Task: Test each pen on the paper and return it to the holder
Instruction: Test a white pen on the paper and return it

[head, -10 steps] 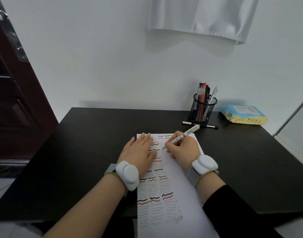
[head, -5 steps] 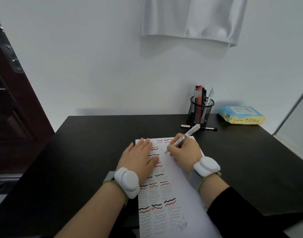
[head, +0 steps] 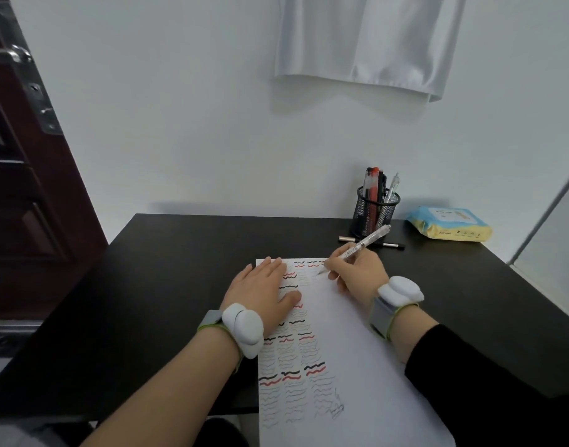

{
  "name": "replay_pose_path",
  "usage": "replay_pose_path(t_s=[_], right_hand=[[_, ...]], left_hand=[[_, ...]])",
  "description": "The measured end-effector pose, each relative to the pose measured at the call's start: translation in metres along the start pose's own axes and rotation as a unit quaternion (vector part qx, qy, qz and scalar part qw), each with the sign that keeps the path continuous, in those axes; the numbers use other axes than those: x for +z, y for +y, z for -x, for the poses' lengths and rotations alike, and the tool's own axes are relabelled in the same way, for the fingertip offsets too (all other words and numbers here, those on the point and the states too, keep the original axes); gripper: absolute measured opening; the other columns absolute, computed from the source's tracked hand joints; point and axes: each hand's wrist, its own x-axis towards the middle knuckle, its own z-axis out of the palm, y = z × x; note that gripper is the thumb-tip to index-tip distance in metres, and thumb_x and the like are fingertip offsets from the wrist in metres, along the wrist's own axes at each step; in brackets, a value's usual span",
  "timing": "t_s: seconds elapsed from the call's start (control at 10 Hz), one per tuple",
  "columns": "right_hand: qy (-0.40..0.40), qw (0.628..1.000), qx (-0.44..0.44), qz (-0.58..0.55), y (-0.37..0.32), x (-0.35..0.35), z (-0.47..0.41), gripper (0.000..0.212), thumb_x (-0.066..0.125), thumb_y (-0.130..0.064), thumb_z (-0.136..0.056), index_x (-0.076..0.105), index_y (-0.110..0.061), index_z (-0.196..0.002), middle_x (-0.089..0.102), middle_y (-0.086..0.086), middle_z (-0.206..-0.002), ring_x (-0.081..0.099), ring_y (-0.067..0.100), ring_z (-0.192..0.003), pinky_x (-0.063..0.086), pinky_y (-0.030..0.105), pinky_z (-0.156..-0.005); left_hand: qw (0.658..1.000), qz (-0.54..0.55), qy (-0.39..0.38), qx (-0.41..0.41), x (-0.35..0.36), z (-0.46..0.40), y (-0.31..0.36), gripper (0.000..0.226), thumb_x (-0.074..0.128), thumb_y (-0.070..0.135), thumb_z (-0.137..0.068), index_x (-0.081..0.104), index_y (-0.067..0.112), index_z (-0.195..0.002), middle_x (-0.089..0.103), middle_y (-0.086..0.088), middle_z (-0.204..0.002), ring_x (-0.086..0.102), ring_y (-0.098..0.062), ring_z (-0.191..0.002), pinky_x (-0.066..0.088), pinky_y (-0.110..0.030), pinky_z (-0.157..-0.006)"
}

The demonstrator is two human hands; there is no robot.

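Since a second ago, the right hand (head: 357, 269) has carried the clear pen (head: 357, 248) rightward along the upper rows of the paper (head: 357, 350), so another test stroke appears under way. Whether the tip touches the sheet now cannot be told. The fingers pinch the barrel in a writing grip. The left hand (head: 260, 288) lies flat, fingers straight, pressing the sheet at centre frame as before.

The paper is thin and matte, filled with wavy black and red lines. The black mesh holder (head: 375, 214), cylindrical, stands upper right of centre with several pens upright. A dark slim pen (head: 389, 245) lies on the matte black table (head: 180, 269) before it. A soft tissue pack (head: 449, 224) sits further right.
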Motion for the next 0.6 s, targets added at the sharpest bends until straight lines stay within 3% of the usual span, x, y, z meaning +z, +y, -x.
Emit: replay_pose_path(t_s=[0.6], right_hand=[[-0.035,0.997,-0.053,0.035,0.0117,-0.001,0.004,0.013,0.069,-0.012,-0.085,0.062,-0.01,-0.074,0.069,0.004,-0.062,0.044,0.009,-0.037,0.04,0.019,-0.042]], left_hand=[[1.0,-0.009,0.004,0.008,-0.0003,-0.0015,-0.001,0.067,0.031,0.057,-0.096,0.017,0.023,-0.153,0.012,0.01,-0.16,0.007,-0.008,-0.147,0.006,-0.033,-0.121]])
